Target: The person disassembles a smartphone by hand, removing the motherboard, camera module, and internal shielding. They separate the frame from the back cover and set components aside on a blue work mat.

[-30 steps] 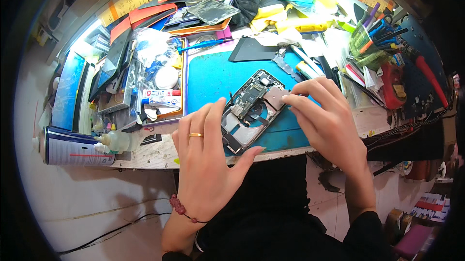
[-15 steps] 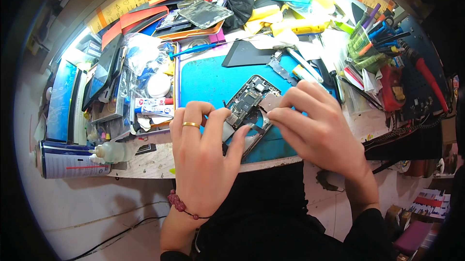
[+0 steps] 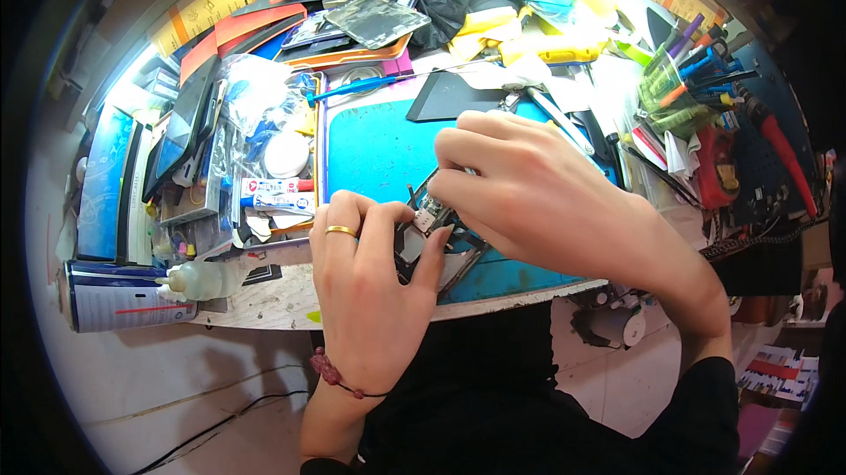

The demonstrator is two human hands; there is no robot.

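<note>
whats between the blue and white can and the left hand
In the head view, a translucent bottle sits beside the can, then a small dark flat piece and pale bench before the left hand.

Before me I count one opened phone (image 3: 430, 214), one blue mat (image 3: 370, 144), one loose blue-handled screwdriver (image 3: 361, 86), one spray can (image 3: 128, 296), one squeeze bottle (image 3: 209, 281), one tool cup (image 3: 656, 80) and two small tubes (image 3: 278, 200). I have two hands, left hand (image 3: 372, 290) and right hand (image 3: 539, 193), one gold ring (image 3: 340, 230) and one beaded bracelet (image 3: 326, 367).
</note>
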